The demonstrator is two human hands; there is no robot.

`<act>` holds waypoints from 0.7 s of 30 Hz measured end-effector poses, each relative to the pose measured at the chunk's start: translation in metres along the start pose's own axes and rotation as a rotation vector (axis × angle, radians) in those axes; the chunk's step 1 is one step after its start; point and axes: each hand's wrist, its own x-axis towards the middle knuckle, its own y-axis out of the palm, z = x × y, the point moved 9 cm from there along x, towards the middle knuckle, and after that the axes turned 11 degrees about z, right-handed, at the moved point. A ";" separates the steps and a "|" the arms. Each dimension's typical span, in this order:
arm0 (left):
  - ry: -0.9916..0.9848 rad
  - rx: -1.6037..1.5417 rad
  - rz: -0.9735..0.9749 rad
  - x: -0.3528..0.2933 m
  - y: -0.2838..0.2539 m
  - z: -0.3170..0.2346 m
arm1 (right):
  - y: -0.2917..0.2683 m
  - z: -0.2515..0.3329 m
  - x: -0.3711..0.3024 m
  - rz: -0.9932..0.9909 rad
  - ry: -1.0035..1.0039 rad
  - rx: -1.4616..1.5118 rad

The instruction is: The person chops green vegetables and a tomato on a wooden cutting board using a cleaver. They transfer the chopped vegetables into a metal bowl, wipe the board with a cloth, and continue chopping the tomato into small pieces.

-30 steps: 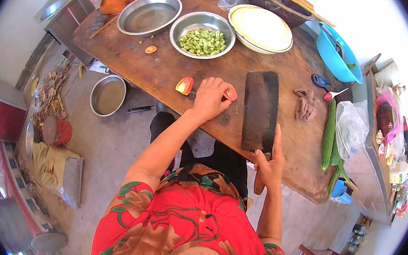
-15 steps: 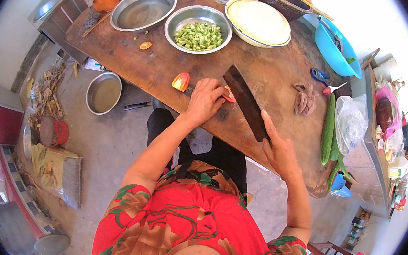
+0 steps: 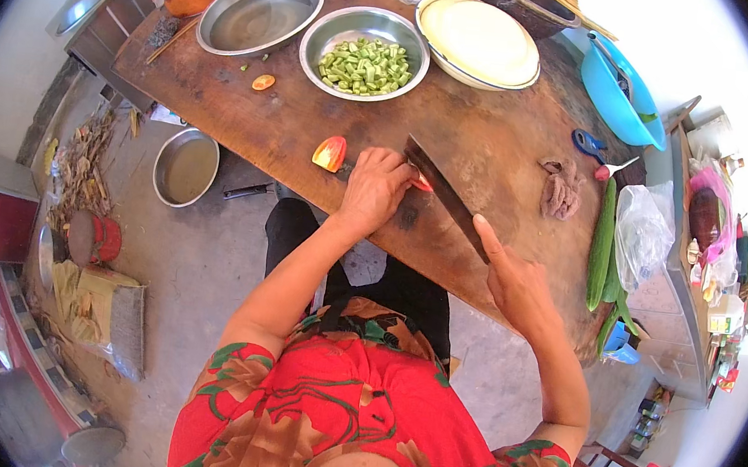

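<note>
My left hand (image 3: 374, 190) presses a red tomato piece (image 3: 423, 183) to the wooden tabletop (image 3: 491, 137) with bent fingers, which hide most of it. In my right hand (image 3: 512, 281) is a dark-bladed cleaver (image 3: 443, 191), its handle mostly hidden by the fingers. The blade stands nearly edge-on, close against the right side of the tomato piece; whether it touches cannot be told. Left of my left hand lies a larger red and yellow tomato chunk (image 3: 328, 153). Farther off, a small orange slice (image 3: 263, 82) rests on the wood.
Along the far side stand a metal bowl (image 3: 367, 24) of chopped green pieces, a metal basin (image 3: 229, 51) of water and a lidded enamel basin (image 3: 478, 41). At right are a crumpled cloth (image 3: 562, 189), long cucumbers (image 3: 603, 242), a plastic bag (image 3: 645, 228) and a blue basin (image 3: 617, 95).
The cleaver has come down a little and turned from showing its broad face to nearly edge-on. My right hand has shifted slightly right and down. My left hand stays on the tomato piece.
</note>
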 end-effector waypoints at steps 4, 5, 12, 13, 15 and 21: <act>0.017 -0.001 -0.015 0.000 0.001 0.000 | 0.003 -0.006 -0.001 -0.035 -0.039 -0.024; 0.016 0.002 -0.013 0.000 0.001 0.001 | 0.003 -0.006 0.000 -0.042 -0.047 -0.023; 0.013 -0.026 0.026 0.000 0.003 0.004 | 0.003 -0.010 -0.002 -0.068 -0.090 0.072; 0.014 -0.028 0.029 0.001 0.003 0.003 | 0.003 -0.010 -0.003 -0.068 -0.092 0.069; 0.015 -0.017 0.020 0.001 0.002 0.002 | 0.002 -0.009 -0.002 -0.068 -0.095 0.061; 0.028 0.007 -0.019 0.002 -0.002 0.000 | 0.000 -0.008 0.001 -0.094 -0.117 0.018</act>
